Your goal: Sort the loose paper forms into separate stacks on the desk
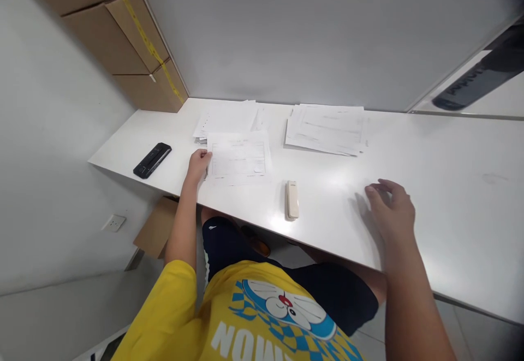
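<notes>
My left hand (198, 167) is closed at the left edge of a printed form sheet (238, 159), thumb and fingers pinching its margin. The sheet lies on the white table and overlaps the near edge of a stack of papers (227, 116). To the right of the sheet, a cream stapler (292, 200) lies near the table's front edge. Further right, my right hand (392, 208) hovers just over the tabletop, its fingers loosely curled and apart, with nothing visible in them. Farther back, between the two hands, lies a second stack of printed papers (325, 127).
A black phone-like device (152, 160) lies at the table's left end. Cardboard boxes (143, 50) with yellow tape stand at the back left. A grey panel (303, 39) rises along the table's far edge. Below the table at left is a brown cardboard piece (158, 229).
</notes>
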Available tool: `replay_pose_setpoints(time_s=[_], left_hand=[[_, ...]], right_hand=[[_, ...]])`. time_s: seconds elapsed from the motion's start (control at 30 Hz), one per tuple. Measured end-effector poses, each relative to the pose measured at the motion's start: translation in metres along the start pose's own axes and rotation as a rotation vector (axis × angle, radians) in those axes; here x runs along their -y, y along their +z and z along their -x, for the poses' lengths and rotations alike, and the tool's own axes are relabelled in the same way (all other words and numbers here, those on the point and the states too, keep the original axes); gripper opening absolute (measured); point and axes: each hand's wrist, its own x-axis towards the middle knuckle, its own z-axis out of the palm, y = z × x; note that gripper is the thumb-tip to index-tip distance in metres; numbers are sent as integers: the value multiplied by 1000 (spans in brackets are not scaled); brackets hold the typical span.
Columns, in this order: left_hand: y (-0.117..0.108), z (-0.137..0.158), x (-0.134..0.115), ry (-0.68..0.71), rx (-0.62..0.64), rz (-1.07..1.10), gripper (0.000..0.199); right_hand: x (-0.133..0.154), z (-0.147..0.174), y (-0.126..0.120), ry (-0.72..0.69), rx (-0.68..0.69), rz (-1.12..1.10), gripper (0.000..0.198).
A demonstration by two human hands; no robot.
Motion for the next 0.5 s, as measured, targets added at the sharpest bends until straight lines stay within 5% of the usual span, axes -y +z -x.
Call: replay_pose_setpoints(time_s=[0.2, 0.4, 0.5], left_hand=[[-7, 10, -2, 115, -6, 35, 16], [-8, 45, -21, 605, -342, -13, 28], [-10, 65, -34, 635, -431, 119, 39]], right_hand=[[16, 2, -5, 208, -21, -168, 36], [55, 5, -7, 276, -51, -251, 25], [92, 11, 0, 145, 30, -318, 29]])
